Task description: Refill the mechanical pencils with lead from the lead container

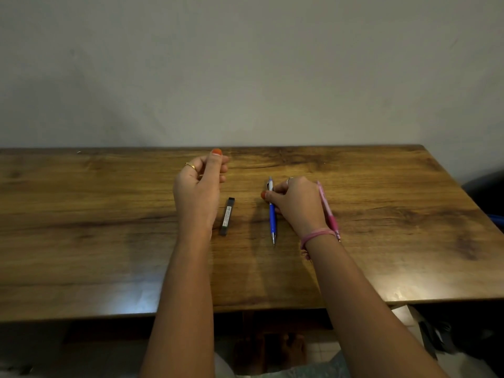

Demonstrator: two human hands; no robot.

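Observation:
A blue mechanical pencil lies on the wooden table, tip toward me. My right hand rests on its upper part, thumb and fingers pinching the barrel. A pink mechanical pencil lies just right of that hand, partly hidden by the wrist. The dark, slim lead container lies flat between my hands. My left hand hovers left of the container with its fingers curled and thumb up; nothing shows in it.
A plain wall rises behind the table's far edge. A dark object sits off the table's right side. The table's near edge runs across below my forearms, with floor and my lap beneath.

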